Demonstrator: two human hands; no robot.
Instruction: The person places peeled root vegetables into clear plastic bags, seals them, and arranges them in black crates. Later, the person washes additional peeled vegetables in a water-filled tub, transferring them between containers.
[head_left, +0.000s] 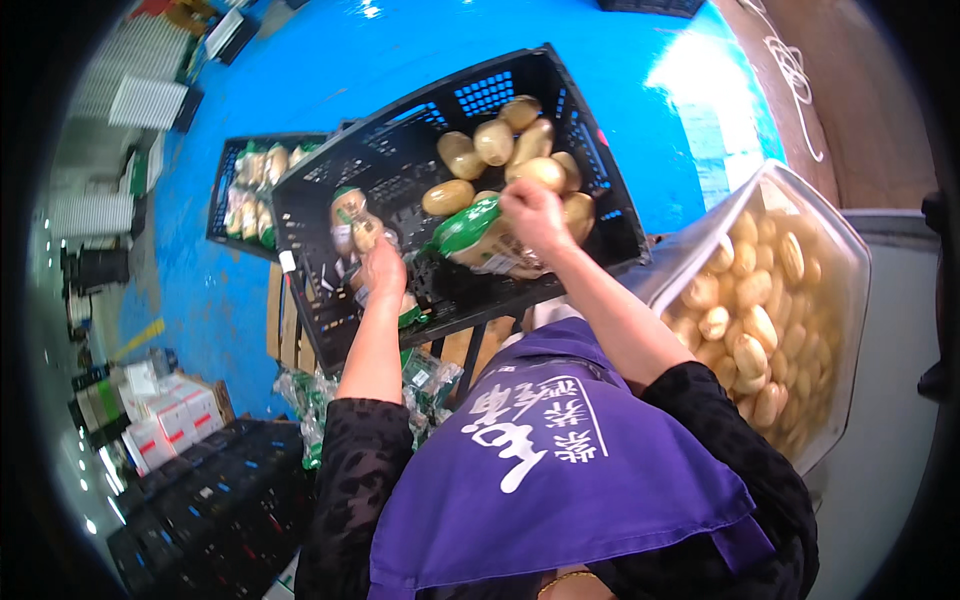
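Observation:
A black plastic crate (465, 300) lies before me with loose, pale lotus root segments (457, 154) in its far right part. My right hand (536, 217) pinches the edge of a clear and green printed plastic bag (487, 240), which bulges with lotus root inside. At the crate's left side my left hand (384, 270) has its fingers on a bagged lotus root (366, 229); some fingertips are hidden. Other packed bags (341, 236) lie beside that hand. One more green-ended bag (409, 311) is partly behind my left wrist.
A tub (855, 330) of cloudy water with many lotus roots stands at my right. Behind the crate on the left is another crate (217, 202) of packed bags. Empty-looking plastic bags (427, 375) lie below the crate. Stacked black crates (217, 495) and white cartons (176, 412) stand lower left.

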